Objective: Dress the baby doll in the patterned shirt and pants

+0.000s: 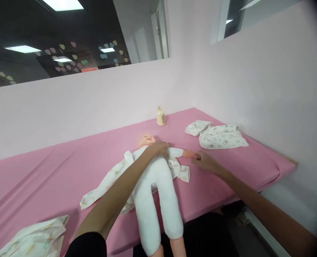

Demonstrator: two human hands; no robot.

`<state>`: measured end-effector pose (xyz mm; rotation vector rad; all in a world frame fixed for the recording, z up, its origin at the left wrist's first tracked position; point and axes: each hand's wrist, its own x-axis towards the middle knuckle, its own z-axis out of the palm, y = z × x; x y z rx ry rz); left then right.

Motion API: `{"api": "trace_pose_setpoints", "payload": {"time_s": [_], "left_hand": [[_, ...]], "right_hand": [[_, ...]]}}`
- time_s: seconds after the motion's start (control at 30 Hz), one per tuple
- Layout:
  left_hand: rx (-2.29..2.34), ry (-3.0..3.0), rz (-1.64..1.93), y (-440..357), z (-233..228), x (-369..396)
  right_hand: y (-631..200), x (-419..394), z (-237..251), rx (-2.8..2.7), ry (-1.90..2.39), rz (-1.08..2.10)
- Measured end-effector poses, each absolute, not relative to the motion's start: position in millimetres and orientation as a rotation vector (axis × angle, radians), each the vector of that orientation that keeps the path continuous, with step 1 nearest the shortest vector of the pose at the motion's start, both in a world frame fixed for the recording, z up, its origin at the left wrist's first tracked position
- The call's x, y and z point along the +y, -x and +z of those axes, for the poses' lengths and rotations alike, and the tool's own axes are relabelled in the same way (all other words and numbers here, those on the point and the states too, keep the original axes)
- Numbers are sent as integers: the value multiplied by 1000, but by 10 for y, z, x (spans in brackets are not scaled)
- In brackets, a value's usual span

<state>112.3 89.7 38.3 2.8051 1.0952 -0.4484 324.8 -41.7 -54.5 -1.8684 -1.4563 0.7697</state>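
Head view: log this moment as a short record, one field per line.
surface: pink padded table
doll: baby doll lying face up on a printed garment
left hand: left hand resting on the doll's chest near the neck
right hand: right hand at the doll's outstretched hand
far side: small bottle, folded clothes
near corner: more printed cloth

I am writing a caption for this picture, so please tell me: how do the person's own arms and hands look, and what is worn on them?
Both forearms are bare, with no watch, bracelet or glove to be seen. The left hand and the right hand show no rings, as far as the picture lets one tell. On the left arm, a short black sleeve ends near the elbow. The right arm's upper part is outside the picture.
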Motion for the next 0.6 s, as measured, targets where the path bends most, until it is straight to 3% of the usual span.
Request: {"api": "trace_pose_setpoints", "payload": {"time_s": [0.27,0.43,0.6], "left_hand": [[1247,-2812,-406,-978,479,856],[1352,-2780,-267,-869,548,761],[1291,-2814,-61,-785,552,673]], "right_hand": [[-2906,-572,-627,-1309,1764,636],[-2754,-540,-663,-1688,1701,545],[-2880,-352,-522,-1853,1581,711]]}}
